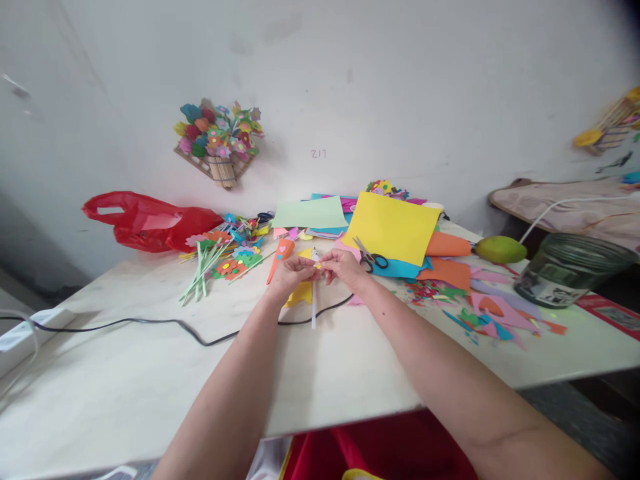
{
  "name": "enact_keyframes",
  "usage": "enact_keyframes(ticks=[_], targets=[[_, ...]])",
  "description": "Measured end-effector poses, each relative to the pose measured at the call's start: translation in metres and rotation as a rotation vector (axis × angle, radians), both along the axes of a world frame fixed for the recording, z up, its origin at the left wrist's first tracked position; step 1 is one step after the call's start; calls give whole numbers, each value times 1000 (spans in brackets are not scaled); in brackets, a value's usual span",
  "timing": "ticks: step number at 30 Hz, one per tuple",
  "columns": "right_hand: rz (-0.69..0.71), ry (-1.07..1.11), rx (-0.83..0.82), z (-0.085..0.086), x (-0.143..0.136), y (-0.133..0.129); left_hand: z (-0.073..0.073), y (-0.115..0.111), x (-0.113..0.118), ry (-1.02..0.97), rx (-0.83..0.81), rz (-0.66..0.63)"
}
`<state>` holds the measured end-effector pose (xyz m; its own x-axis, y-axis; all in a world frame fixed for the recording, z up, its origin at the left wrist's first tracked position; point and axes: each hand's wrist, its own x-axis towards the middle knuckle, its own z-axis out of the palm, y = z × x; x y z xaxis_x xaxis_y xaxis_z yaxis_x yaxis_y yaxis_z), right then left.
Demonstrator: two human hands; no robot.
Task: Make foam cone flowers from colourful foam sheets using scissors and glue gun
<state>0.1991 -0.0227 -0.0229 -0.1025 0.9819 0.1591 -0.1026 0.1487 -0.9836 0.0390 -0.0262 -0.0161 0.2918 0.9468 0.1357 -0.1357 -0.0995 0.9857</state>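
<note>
Left hand (pixel 295 272) and right hand (pixel 343 268) meet over the middle of the surface (pixel 200 393). Each grip: thumb and fingertips pinching a small yellow piece (pixel 317 266) between the two hands, just above the surface; its shape too small to make out. Pale stick (pixel 314 307) below the fingers, pointing toward the wearer. Orange object (pixel 280 260) near left hand, hearts on it. Scissors (pixel 371 257) just beyond right hand, beside a yellow sheet (pixel 393 227). Cord (pixel 190 328) crosses from the left. Green stems (pixel 203 273) and flowers (pixel 232 269) farther left; scraps (pixel 495 320) and a jar (pixel 570 270) well to the right.
</note>
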Motion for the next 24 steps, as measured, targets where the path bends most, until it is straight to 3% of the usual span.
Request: enact_keyframes(ticks=[12, 24], targets=[[-3, -77, 57, 2, -3, -4, 0, 2, -4, 115, -109, -23], [50, 57, -17, 8, -1, -8, -2, 4, -7, 6, -187, -40]])
